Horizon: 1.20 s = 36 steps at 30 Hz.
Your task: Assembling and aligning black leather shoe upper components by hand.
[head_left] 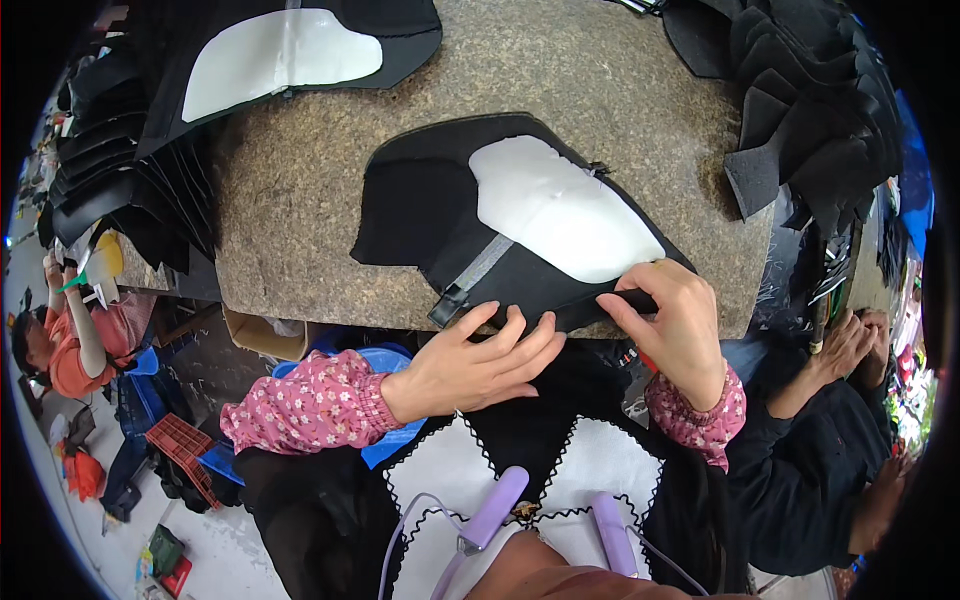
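Note:
On the speckled brown work table lies a black fabric piece [410, 205], shaped like a shoe upper laid flat. A smooth white patch [570, 215] covers much of its right half, and a grey strip [478, 265] runs from the patch toward the near edge. My right hand [675, 315] pinches the piece's near right edge between thumb and fingers. Along the near edge, my left hand [485, 362] is open, its fingers stretched out and spread, fingertips at the fabric. Whether those fingertips press on it I cannot tell.
Another black piece with a white patch [285, 50] lies at the far left, beside stacked black pieces [130, 190]. More black pieces [810, 100] are piled at the right. A co-worker's hands [850, 345] are at the right; another person [80, 345] is at the left.

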Tool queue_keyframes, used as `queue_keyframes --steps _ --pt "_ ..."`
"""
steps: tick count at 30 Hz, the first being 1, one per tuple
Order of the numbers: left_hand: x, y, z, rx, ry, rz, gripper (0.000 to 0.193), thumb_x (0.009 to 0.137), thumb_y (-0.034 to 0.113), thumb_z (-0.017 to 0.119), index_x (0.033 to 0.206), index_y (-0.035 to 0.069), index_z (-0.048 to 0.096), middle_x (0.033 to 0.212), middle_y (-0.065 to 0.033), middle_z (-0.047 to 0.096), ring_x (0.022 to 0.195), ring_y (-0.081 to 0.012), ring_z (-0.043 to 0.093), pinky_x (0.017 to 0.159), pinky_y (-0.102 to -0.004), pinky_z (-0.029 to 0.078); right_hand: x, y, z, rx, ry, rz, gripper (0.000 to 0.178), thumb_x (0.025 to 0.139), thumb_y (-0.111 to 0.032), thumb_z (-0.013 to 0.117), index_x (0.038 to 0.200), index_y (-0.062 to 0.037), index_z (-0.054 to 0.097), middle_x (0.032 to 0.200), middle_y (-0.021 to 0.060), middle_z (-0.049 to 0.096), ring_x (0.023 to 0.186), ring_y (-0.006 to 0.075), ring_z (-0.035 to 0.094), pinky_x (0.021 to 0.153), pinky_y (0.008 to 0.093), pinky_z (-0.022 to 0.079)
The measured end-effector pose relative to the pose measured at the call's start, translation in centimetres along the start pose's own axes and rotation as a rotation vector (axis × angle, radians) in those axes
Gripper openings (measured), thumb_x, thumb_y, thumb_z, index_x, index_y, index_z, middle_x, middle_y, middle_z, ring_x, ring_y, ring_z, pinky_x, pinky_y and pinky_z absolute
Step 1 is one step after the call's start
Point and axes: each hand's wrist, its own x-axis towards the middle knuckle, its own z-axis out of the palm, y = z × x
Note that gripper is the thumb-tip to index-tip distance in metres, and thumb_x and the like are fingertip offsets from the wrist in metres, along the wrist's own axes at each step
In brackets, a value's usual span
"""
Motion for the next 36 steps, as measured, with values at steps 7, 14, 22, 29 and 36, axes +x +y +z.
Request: queue_keyframes --steps 7,14,22,29,36 --pt "2.6 1.0 -0.2 -0.079 -0.019 -0.171 0.069 0.08 0.055 0.053 0.13 0.008 0.049 0.112 -0.004 0.047 0.098 -0.0214 0.043 0.088 -0.0365 0.033 -0.2 -0.5 0.5 -0.126 0.048 -0.027 0.018 0.073 -0.02 0.072 0.075 -0.0061 0.06 0.064 0.0076 0.054 0.056 0.0242 0.056 0.049 0.0357 0.042" --pt "2.5 1.2 -0.3 -0.09 -0.034 -0.201 0.066 0.082 0.052 0.052 0.129 0.005 0.05 0.112 -0.0052 0.046 0.098 -0.0223 0.042 0.086 -0.0362 0.032 -2.1 0.1 -0.7 0.031 0.132 0.133 0.012 0.076 -0.012 0.069 0.077 -0.0053 0.059 0.06 0.0062 0.053 0.054 0.0229 0.055 0.049 0.0338 0.042" --pt "3.5 0.8 -1.0 -0.083 -0.081 -0.176 0.072 0.084 0.054 0.048 0.133 0.002 0.043 0.107 -0.0048 0.045 0.094 -0.021 0.041 0.083 -0.0338 0.035 -2.1 1.4 0.2 0.12 0.189 0.176 0.013 0.074 -0.01 0.071 0.074 -0.0036 0.059 0.06 0.0064 0.053 0.053 0.0216 0.053 0.048 0.032 0.039" --pt "5.2 0.2 -1.7 -0.209 -0.15 -0.183 0.079 0.083 0.06 0.044 0.134 0.0 0.04 0.097 -0.0079 0.046 0.083 -0.0219 0.043 0.08 -0.0339 0.036 -2.1 1.4 0.9 0.072 0.271 0.162 0.015 0.071 -0.008 0.072 0.071 -0.0055 0.058 0.058 0.0045 0.051 0.054 0.0199 0.052 0.047 0.0318 0.04" --pt "6.0 0.6 -2.2 -0.245 -0.18 -0.242 0.084 0.077 0.064 0.049 0.135 0.005 0.041 0.089 -0.0067 0.046 0.078 -0.0207 0.042 0.078 -0.0363 0.035 -1.9 1.4 0.9 0.039 0.27 0.141 0.018 0.072 -0.009 0.072 0.068 -0.0064 0.055 0.056 0.0036 0.049 0.053 0.0193 0.051 0.045 0.0323 0.038"
